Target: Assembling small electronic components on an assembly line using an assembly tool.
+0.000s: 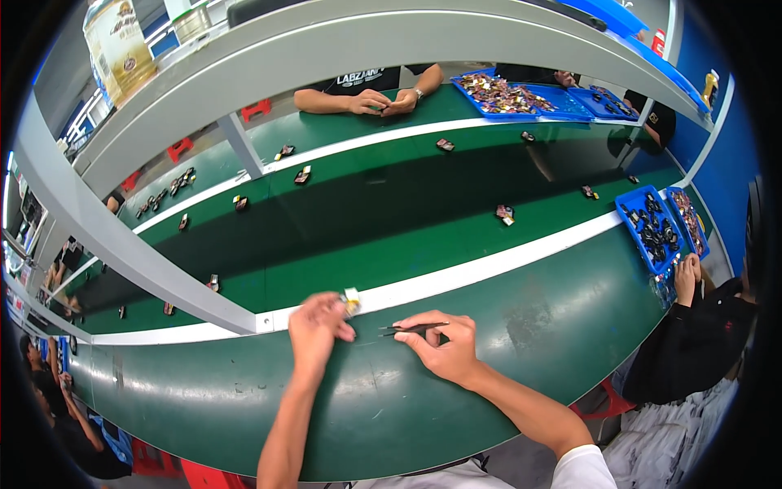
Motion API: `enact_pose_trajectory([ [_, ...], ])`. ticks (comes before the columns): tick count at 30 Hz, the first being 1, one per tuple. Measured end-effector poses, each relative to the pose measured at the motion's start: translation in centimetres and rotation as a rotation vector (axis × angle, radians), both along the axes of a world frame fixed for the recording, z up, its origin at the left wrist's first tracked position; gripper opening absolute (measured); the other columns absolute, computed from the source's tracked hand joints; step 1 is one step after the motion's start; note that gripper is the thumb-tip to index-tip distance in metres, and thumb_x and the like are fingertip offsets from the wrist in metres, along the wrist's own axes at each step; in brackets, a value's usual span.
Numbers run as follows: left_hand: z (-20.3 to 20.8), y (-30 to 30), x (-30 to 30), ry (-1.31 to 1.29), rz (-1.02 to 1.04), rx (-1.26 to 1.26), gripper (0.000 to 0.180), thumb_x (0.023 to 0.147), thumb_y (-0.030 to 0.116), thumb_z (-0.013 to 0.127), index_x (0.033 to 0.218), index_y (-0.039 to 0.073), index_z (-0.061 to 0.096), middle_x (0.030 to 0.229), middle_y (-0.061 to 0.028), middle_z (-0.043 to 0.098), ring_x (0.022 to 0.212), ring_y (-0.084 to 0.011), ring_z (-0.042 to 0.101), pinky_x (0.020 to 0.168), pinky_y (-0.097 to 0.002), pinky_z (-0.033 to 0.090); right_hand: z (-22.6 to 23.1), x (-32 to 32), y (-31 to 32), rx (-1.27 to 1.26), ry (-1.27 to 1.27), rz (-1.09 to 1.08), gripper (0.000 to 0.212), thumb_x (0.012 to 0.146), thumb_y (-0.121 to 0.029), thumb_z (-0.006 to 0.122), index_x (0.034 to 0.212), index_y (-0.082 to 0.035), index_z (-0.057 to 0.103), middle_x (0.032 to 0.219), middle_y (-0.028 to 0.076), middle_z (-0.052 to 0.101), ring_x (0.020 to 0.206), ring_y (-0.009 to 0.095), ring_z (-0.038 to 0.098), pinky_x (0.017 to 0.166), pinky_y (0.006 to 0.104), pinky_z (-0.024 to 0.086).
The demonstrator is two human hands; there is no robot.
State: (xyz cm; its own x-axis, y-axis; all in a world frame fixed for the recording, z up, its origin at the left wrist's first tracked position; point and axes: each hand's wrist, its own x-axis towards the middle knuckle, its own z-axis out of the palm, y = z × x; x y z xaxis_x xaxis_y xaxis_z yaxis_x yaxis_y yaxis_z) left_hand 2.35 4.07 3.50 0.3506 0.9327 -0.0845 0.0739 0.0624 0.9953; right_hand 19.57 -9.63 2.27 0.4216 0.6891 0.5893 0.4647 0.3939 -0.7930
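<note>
The left hand (pixel 314 330), blurred, is at the white strip (pixel 423 285) between the near green worktop (pixel 204 395) and the belt (pixel 366 244). A small white-and-yellow piece (pixel 351 302) is at its fingertips, over the strip; I cannot tell whether they pinch it. To its right, the right hand (pixel 446 346) pinches dark tweezers (pixel 419 328) above the worktop, tips pointing left. Small dark parts lie scattered along the belt. At the far right, 2 blue trays (pixel 628 230) hold parts, near a co-worker's hands (pixel 689 275).
</note>
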Motion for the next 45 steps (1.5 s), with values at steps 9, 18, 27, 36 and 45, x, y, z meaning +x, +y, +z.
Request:
enact_pose_trajectory([
  [9,1.1,9.7,3.9,1.034,0.353,0.895,0.027,0.091,0.025,0.069,0.1,-0.001,0.069,0.091,-0.0184,0.067,0.08,-0.0406,0.068,0.069,-0.0501,0.055,-1.0,0.8,0.0,0.011,-0.118,-0.078,0.014,0.076,-0.006,0.083,0.086,-0.008,0.074,0.06,0.003,0.065,0.042,0.012,0.05,0.043,0.0268,0.04],
  [18,1.2,9.0,22.5,0.225,-0.536,0.175,0.019,0.084,0.002,0.066,0.101,-0.004,0.072,0.085,-0.0116,0.073,0.062,-0.0167,0.07,0.048,-0.0286,0.056,-1.1,0.7,-0.2,-0.011,-0.129,-0.04,0.013,0.079,-0.009,0.082,0.088,-0.008,0.073,0.079,0.006,0.074,0.06,0.024,0.07,0.054,0.0331,0.054],
  [27,0.2,4.2,32.6,0.488,-0.499,0.202,0.031,0.091,0.026,0.074,0.092,-0.004,0.07,0.081,-0.0128,0.071,0.059,-0.0177,0.069,0.052,-0.0294,0.059,-1.6,1.4,-0.4,-0.113,-0.009,-0.129,0.016,0.075,-0.003,0.079,0.09,-0.004,0.07,0.066,0.007,0.067,0.047,0.021,0.058,0.048,0.0328,0.047],
  [36,-0.1,5.0,32.1,0.641,-0.479,0.266,0.028,0.088,0.025,0.077,0.086,-0.002,0.068,0.074,-0.0107,0.071,0.057,-0.0158,0.068,0.051,-0.03,0.052,-1.4,1.1,-0.2,-0.066,-0.003,-0.093,0.017,0.075,-0.002,0.079,0.089,-0.005,0.071,0.062,0.005,0.064,0.043,0.018,0.052,0.046,0.0315,0.044],
  [45,1.3,5.7,21.6,0.137,-0.359,0.165,0.019,0.092,0.009,0.07,0.097,-0.009,0.065,0.077,-0.0129,0.072,0.053,-0.0154,0.066,0.039,-0.0252,0.044,-1.5,1.0,0.1,-0.057,-0.021,-0.049,0.015,0.077,-0.009,0.084,0.088,-0.008,0.074,0.055,0.001,0.059,0.039,0.009,0.041,0.042,0.0269,0.036],
])
